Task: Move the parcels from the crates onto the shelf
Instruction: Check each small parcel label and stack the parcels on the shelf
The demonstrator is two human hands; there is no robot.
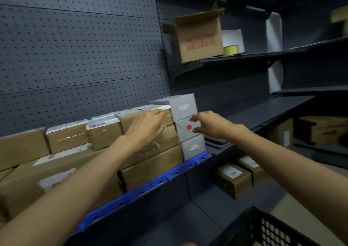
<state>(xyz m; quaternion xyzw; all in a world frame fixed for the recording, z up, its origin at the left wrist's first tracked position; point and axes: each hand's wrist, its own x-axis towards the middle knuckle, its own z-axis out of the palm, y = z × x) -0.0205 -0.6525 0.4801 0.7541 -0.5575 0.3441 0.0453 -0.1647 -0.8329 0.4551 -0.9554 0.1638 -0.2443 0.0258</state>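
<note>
Brown cardboard parcels (154, 168) are stacked in rows on the dark shelf with a blue front strip (169, 174). Three grey boxes stand stacked at the right end of the row; the middle grey box (183, 134) has a red mark. My left hand (148, 125) lies flat with straight fingers on the front of the top brown parcel (130, 120). My right hand (207, 122) reaches to the middle grey box, thumb and fingers spread around its right edge. A black crate (263, 228) shows at the bottom right.
A pegboard wall (75, 48) backs the shelf. An open cardboard box printed MAKEUP (199, 36) and a yellow tape roll (231, 50) sit on an upper shelf. More brown parcels (233, 180) lie on lower shelves at the right.
</note>
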